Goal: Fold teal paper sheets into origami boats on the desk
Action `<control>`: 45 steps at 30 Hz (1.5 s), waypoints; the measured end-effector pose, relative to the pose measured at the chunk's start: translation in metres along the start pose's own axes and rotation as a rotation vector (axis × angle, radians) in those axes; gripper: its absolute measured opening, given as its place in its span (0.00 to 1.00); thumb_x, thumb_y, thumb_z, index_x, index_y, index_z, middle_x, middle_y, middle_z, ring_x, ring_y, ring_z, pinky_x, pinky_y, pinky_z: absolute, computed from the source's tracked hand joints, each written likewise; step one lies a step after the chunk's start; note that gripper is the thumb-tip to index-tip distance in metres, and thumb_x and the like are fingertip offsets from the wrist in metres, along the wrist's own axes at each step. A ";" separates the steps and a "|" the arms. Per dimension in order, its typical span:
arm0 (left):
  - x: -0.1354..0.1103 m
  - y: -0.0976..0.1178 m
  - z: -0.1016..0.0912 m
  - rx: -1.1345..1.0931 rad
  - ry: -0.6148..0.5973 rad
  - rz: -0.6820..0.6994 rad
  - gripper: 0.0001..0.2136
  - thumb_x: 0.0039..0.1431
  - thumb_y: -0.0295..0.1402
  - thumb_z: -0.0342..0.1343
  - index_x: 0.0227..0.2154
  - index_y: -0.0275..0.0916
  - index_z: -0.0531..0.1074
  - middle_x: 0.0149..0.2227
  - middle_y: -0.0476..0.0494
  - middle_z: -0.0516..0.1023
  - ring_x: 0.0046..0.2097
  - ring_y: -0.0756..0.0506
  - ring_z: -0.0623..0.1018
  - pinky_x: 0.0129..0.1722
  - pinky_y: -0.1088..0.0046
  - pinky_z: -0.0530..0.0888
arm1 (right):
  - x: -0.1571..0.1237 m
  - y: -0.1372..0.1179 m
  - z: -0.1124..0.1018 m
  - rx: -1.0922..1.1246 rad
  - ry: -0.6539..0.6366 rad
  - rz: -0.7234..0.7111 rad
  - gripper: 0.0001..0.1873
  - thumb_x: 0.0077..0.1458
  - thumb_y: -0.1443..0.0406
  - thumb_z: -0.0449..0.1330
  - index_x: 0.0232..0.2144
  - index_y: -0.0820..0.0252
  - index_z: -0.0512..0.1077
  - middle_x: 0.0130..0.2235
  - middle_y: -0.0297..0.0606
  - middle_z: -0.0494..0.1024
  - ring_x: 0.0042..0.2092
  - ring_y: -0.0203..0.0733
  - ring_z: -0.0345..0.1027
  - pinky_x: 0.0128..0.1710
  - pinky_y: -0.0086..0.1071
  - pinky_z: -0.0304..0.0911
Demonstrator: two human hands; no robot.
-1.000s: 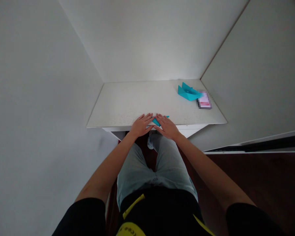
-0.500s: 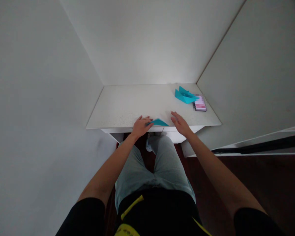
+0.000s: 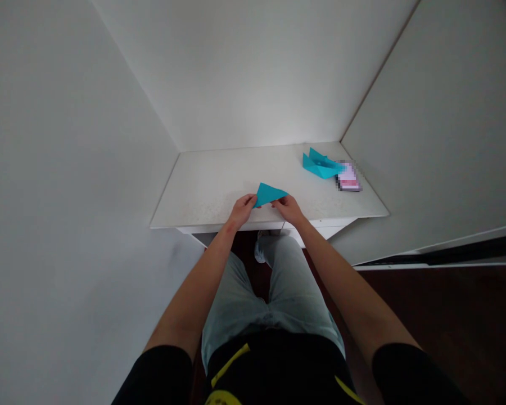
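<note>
Folded turquoise paper was held at the 6 o'clock side of the white surface, its 8 o'clock corner pinched in the grip of the left hand and its 4 o'clock edge clamped by the right hand. Light, even pressure seemed called for, with layers kept aligned and creases left uncrushed. A matte, crisp, roughly triangular form was shown; at 2 o'clock, a sharp-pointed paper boat was set.

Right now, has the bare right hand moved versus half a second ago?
Yes. The bare right hand moved left relative to the white rectangular tabletop, away from its right end, and now holds the folded turquoise paper piece.
</note>
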State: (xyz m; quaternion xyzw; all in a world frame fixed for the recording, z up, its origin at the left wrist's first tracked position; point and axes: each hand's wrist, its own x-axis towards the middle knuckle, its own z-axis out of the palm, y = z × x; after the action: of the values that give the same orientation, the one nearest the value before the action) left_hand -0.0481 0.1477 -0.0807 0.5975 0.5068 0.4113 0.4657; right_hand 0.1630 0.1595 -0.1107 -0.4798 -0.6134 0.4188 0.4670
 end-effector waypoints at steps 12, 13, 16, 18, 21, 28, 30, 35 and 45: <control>0.005 -0.007 0.004 0.065 -0.046 -0.030 0.13 0.67 0.42 0.59 0.39 0.38 0.82 0.39 0.43 0.86 0.43 0.44 0.81 0.48 0.67 0.78 | -0.008 -0.005 -0.009 0.092 -0.060 -0.008 0.21 0.51 0.45 0.70 0.37 0.53 0.76 0.31 0.36 0.82 0.35 0.47 0.78 0.44 0.46 0.77; 0.004 -0.006 0.003 0.068 -0.038 -0.030 0.13 0.67 0.43 0.59 0.39 0.39 0.82 0.40 0.43 0.86 0.44 0.43 0.81 0.49 0.67 0.78 | -0.008 -0.006 -0.009 0.104 -0.078 -0.014 0.22 0.51 0.45 0.70 0.38 0.53 0.76 0.33 0.37 0.83 0.36 0.48 0.79 0.44 0.46 0.77; 0.004 -0.003 0.000 0.070 -0.015 -0.037 0.14 0.67 0.44 0.59 0.40 0.40 0.83 0.42 0.43 0.87 0.46 0.42 0.82 0.51 0.66 0.78 | -0.008 -0.008 -0.008 0.144 -0.113 -0.043 0.22 0.51 0.47 0.71 0.42 0.53 0.78 0.39 0.39 0.86 0.40 0.48 0.79 0.44 0.44 0.78; 0.003 -0.002 -0.002 0.059 -0.030 -0.041 0.14 0.67 0.44 0.60 0.39 0.39 0.84 0.43 0.43 0.87 0.47 0.42 0.82 0.52 0.65 0.78 | -0.008 -0.009 -0.008 0.151 -0.113 -0.056 0.22 0.53 0.49 0.70 0.44 0.54 0.78 0.39 0.39 0.86 0.40 0.48 0.79 0.43 0.43 0.79; 0.002 -0.001 -0.002 0.049 -0.056 -0.032 0.15 0.66 0.45 0.61 0.39 0.39 0.84 0.42 0.42 0.87 0.45 0.42 0.83 0.51 0.65 0.78 | -0.007 -0.008 -0.007 0.143 -0.100 -0.061 0.22 0.54 0.49 0.69 0.46 0.53 0.78 0.37 0.37 0.84 0.40 0.48 0.79 0.42 0.43 0.79; 0.003 -0.008 0.001 0.080 -0.207 0.057 0.14 0.65 0.45 0.63 0.38 0.39 0.84 0.39 0.43 0.86 0.44 0.42 0.83 0.51 0.63 0.79 | -0.002 0.001 -0.006 0.069 -0.025 -0.006 0.17 0.55 0.48 0.66 0.36 0.53 0.76 0.36 0.39 0.85 0.34 0.47 0.78 0.41 0.45 0.78; 0.003 -0.011 0.004 0.041 -0.194 0.034 0.15 0.64 0.44 0.65 0.45 0.38 0.83 0.42 0.41 0.86 0.44 0.43 0.83 0.52 0.63 0.79 | -0.002 0.003 -0.006 0.035 -0.026 -0.002 0.16 0.56 0.49 0.64 0.37 0.53 0.76 0.36 0.38 0.85 0.35 0.48 0.78 0.41 0.44 0.77; -0.003 -0.017 0.008 -0.004 -0.097 0.024 0.44 0.49 0.43 0.79 0.69 0.48 0.69 0.59 0.38 0.77 0.42 0.47 0.83 0.47 0.66 0.81 | -0.006 0.002 -0.006 -0.128 -0.035 -0.051 0.15 0.57 0.55 0.62 0.43 0.54 0.79 0.39 0.37 0.85 0.40 0.49 0.77 0.45 0.43 0.74; 0.002 -0.023 0.006 0.063 -0.060 0.054 0.33 0.57 0.30 0.68 0.68 0.43 0.73 0.37 0.51 0.78 0.36 0.49 0.78 0.44 0.71 0.76 | -0.008 -0.007 -0.008 -0.105 -0.099 -0.083 0.23 0.60 0.53 0.63 0.53 0.56 0.80 0.30 0.32 0.77 0.32 0.42 0.69 0.34 0.35 0.66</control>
State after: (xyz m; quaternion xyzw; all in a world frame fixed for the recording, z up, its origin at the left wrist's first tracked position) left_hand -0.0468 0.1503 -0.1044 0.6373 0.4890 0.3895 0.4506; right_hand 0.1704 0.1504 -0.1032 -0.4565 -0.6764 0.3895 0.4270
